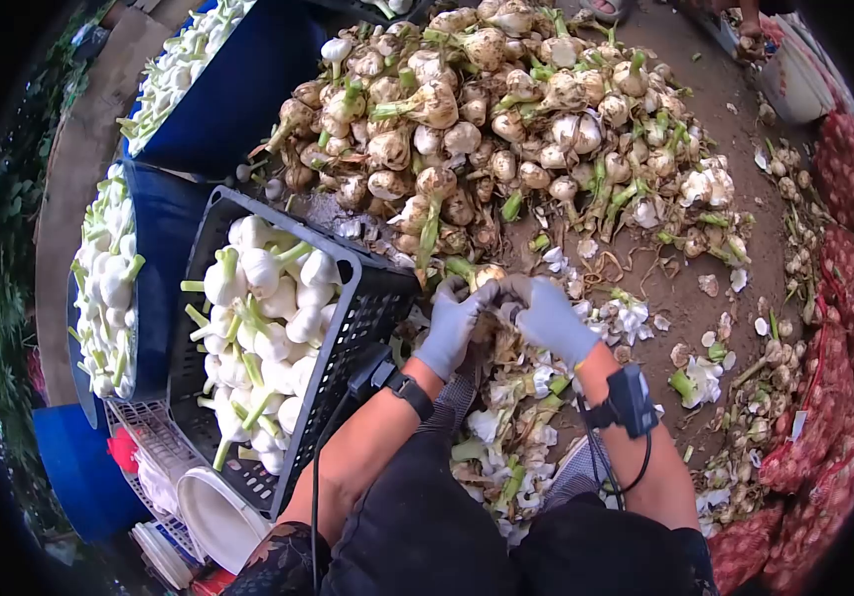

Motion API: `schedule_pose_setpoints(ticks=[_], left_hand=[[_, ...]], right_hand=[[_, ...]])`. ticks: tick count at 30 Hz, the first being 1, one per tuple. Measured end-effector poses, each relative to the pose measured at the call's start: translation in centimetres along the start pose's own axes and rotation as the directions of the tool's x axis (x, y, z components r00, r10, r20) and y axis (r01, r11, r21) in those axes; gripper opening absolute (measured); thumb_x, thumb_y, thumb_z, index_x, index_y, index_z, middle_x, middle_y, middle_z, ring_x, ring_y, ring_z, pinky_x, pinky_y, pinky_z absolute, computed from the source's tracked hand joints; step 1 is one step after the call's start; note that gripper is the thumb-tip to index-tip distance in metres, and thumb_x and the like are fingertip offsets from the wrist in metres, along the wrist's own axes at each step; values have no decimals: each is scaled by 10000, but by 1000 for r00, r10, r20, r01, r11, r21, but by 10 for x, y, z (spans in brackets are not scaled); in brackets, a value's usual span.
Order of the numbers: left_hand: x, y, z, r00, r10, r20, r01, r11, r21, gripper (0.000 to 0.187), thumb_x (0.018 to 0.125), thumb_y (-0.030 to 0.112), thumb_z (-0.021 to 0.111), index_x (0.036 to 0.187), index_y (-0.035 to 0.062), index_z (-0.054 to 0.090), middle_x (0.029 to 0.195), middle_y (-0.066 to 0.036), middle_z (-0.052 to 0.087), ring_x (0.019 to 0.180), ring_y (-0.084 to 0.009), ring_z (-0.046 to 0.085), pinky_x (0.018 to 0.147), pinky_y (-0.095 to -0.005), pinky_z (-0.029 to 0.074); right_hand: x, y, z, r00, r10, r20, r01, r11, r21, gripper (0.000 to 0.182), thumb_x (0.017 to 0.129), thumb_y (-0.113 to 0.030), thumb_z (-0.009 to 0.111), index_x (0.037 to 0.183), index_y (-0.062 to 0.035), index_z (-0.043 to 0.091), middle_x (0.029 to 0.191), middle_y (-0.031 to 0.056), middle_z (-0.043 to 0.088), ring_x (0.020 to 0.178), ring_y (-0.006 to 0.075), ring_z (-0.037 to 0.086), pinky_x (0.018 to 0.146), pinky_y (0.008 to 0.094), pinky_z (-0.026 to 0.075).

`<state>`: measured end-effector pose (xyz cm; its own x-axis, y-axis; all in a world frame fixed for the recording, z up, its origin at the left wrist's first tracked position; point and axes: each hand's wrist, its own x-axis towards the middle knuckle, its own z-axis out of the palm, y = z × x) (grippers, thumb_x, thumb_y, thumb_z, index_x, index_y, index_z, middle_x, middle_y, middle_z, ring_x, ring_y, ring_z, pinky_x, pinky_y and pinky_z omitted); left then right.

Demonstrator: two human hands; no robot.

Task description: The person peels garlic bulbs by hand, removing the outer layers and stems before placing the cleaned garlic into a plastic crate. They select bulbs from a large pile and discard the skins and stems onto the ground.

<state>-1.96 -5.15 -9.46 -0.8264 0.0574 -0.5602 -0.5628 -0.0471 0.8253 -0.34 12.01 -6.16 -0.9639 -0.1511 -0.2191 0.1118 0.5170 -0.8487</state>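
Observation:
Both my hands wear pale grey gloves and meet in front of my knees. Between them is a garlic bulb [488,274] with a green stem stub pointing left, partly hidden by the fingers. My left hand [457,323] is closed around its stem side. The fingers of my right hand [549,316] are pinched against the bulb's lower right. Just beyond lies a big heap of soil-stained garlic [546,119] with cut stems. Peeled skins and stem scraps [506,437] cover the ground between my feet.
A black crate [353,338] of clean white garlic stands at my left. Blue tubs [164,248] full of white garlic are behind it. A white bucket [223,517] sits lower left. Red mesh sacks [824,397] line the right side. Another person's hand [750,35] shows at upper right.

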Motion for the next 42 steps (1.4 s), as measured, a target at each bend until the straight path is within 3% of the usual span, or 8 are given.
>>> schedule_pose_setpoints(ticks=[5,11,16,24,33,37,39,42], left_hand=[[-5,2,9,974,67,218,-39,991,-131,667,775,197,747,1306,-55,434,1017,-143,651,880,-227,655,774,-323,541],[1,11,40,833,331,443,-537,674,507,914,683,315,830,1407,-30,391,1256,-243,594,1145,-293,610,983,-360,460],[-1,44,65,921,191,338,-383,304,872,616,771,403,740,1255,70,555,1164,-180,647,1031,-356,637,867,-396,507],[-27,70,74,757,279,591,-378,925,48,726,785,150,797,1371,1,395,1232,-65,543,1065,-133,554,937,-272,460],[-70,115,73,727,95,680,74,974,-215,610,700,31,771,1244,5,496,1208,-88,577,1062,-167,597,935,-303,498],[-82,123,71,671,-17,741,-84,992,99,638,709,112,793,1268,17,500,1233,-85,573,1095,-172,577,969,-301,455],[-76,124,65,476,351,807,-845,438,308,699,687,150,817,1305,49,506,1204,-75,581,1088,-190,581,980,-288,433],[-87,120,55,702,170,692,-410,890,198,726,718,197,832,1337,29,490,1222,-92,580,1073,-186,597,967,-297,456]], right_hand=[[-38,-7,-38,922,386,45,-214,408,888,225,870,-55,596,1074,-35,689,920,98,697,858,151,653,804,261,507],[-52,57,-11,996,51,-75,-34,976,217,398,874,-5,515,1261,-41,600,877,100,687,890,185,665,800,283,516],[-51,46,-26,903,329,-275,-221,907,358,400,902,-17,529,1301,-31,557,1123,116,671,925,199,651,834,319,519],[-78,9,-48,915,400,57,-163,236,958,366,971,-367,572,1153,-49,574,916,25,660,654,140,655,569,260,533],[-115,-14,-73,908,391,-150,-69,494,866,534,989,-461,502,1220,19,528,830,56,657,592,95,591,514,240,488],[-113,-32,-70,939,341,39,-197,440,876,462,952,-503,549,1078,-62,606,659,14,617,493,65,528,438,199,383],[-112,-40,-66,863,474,-176,-111,517,849,348,962,-410,557,1018,-72,613,619,1,594,469,54,505,432,190,369],[-110,-52,-79,902,431,-10,-212,465,859,247,977,-263,532,1030,-32,601,633,13,601,467,59,499,422,192,363]])
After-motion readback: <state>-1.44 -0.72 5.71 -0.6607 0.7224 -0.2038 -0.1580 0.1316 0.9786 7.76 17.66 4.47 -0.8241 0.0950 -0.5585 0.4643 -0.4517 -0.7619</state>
